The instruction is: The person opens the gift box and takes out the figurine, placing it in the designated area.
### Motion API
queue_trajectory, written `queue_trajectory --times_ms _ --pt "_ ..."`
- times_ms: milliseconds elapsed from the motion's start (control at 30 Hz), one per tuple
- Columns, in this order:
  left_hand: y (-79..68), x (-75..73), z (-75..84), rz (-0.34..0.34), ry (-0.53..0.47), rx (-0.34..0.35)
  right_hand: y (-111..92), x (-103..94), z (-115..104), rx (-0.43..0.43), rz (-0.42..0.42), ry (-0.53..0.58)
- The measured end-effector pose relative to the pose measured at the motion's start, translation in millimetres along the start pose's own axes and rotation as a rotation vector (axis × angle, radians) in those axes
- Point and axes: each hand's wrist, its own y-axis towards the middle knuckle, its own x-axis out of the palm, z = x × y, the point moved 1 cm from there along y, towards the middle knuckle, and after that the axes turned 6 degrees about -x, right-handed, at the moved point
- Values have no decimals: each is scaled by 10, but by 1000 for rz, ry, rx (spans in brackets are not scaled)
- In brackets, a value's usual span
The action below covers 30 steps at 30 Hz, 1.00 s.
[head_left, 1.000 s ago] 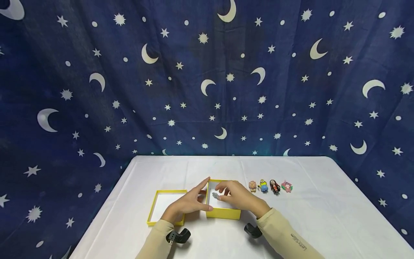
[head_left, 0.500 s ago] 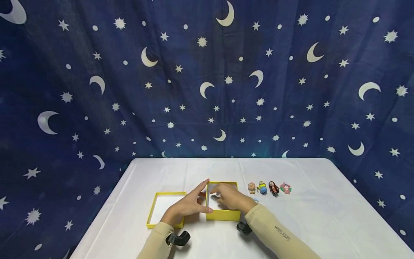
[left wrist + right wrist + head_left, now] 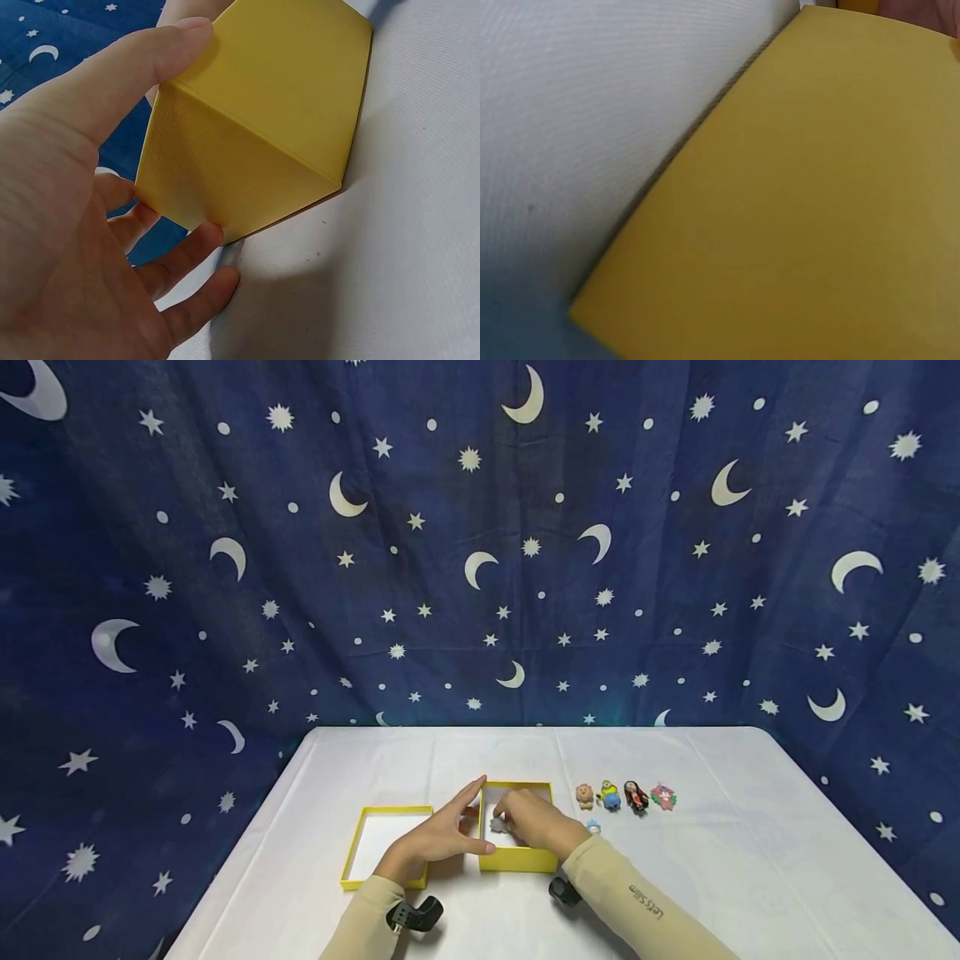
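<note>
A yellow open box (image 3: 517, 860) with a white inside stands mid-table. My left hand (image 3: 442, 831) holds its left side, the index finger at the far corner and the thumb on the near one. In the left wrist view the thumb lies on the box edge (image 3: 255, 124) and the other fingers (image 3: 187, 259) are spread by its side. My right hand (image 3: 536, 822) reaches inside, its curled fingers pinching a small grey figurine (image 3: 498, 825) low in the box; the fingertips are partly hidden. The right wrist view shows mostly the box wall (image 3: 795, 195).
A shallow yellow lid (image 3: 348, 867) lies left of the box, white inside up. To the right is a row of small figurines: a pinkish one (image 3: 584, 796), a minion (image 3: 610, 797), a dark-haired doll (image 3: 637, 798) and a pink-green one (image 3: 663, 796). A light-blue figurine (image 3: 593, 827) lies nearer.
My right hand has moved left and lower into the box with the grey figurine, which is turned differently now. The light-blue figurine has come into view behind the right forearm. The left hand stays put.
</note>
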Motion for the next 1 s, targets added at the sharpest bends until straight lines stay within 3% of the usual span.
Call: queue_trajectory --times_ms 400,667,1000 --pt "11 -23 5 -5 -19 -20 71 -2 47 -101 -50 6" --pt "4 -14 4 -4 -29 -37 82 11 46 -72 -78 18" --pt "5 -12 -5 -3 -37 -49 66 5 34 -71 -33 -45"
